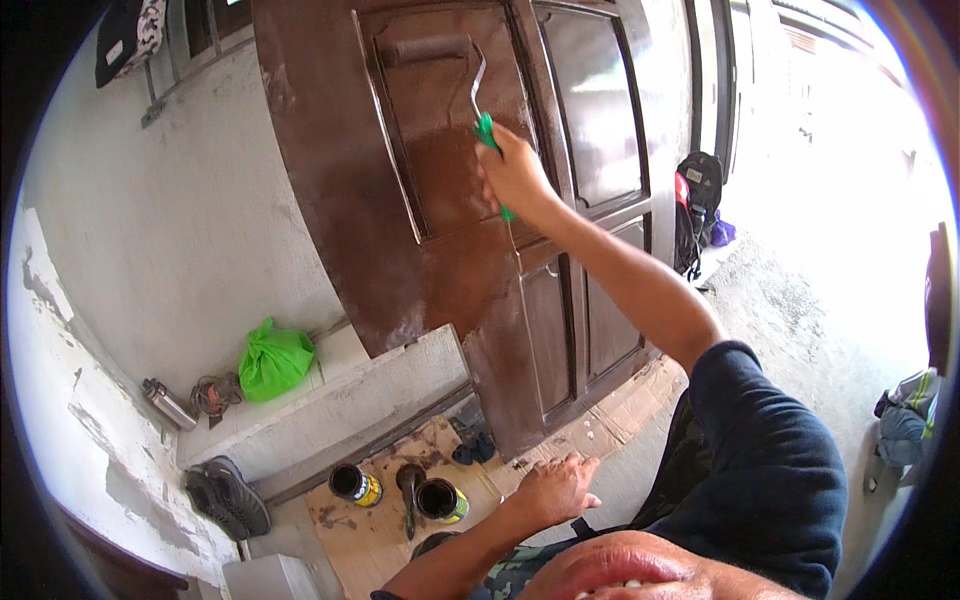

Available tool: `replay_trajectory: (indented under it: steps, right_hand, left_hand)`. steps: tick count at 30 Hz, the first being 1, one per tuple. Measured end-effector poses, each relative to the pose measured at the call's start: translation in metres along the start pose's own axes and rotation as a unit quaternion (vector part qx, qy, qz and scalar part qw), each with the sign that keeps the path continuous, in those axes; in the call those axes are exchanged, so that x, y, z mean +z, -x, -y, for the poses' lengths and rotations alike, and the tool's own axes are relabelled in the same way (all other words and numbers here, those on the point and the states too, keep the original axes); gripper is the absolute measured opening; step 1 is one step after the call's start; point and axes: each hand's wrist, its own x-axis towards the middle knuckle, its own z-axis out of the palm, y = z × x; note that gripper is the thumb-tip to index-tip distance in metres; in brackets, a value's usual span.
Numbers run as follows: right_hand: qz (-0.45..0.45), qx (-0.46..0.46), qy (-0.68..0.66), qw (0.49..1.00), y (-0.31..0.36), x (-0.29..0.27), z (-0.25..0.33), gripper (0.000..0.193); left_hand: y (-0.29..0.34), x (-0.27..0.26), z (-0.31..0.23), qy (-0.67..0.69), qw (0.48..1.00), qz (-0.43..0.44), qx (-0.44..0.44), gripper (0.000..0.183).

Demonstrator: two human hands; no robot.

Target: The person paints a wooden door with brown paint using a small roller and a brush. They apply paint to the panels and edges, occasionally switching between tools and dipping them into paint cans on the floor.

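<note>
My right hand is closed round the green handle of a paint roller, arm stretched up and forward. The roller's dark sleeve lies against the upper left panel of a brown panelled door, where the finish looks wet and glossy. Low in front of me, my left hand holds nothing, its fingers apart. Near it two open paint cans with dark contents stand on stained cardboard. Between the cans lies a dark-coated paintbrush.
A dark crumpled cloth lies by the door's foot. On the left ledge sit a green plastic bag and a metal flask; dark shoes stand below. A backpack rests beyond the door's right edge.
</note>
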Motion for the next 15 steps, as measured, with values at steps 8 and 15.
replay_trajectory:
  steps: [8, 15]
  right_hand:
    - [0.013, 0.12, 0.035, 0.992, 0.176, 0.005, -0.087, 0.047]
    - [0.004, 0.125, -0.011, 0.992, 0.171, 0.013, -0.07, 0.048]
  left_hand:
    - [-0.003, -0.009, -0.016, -0.017, 0.999, 0.024, -0.03, 0.064]
    - [-0.009, -0.001, -0.013, -0.01, 0.999, -0.042, 0.005, 0.051]
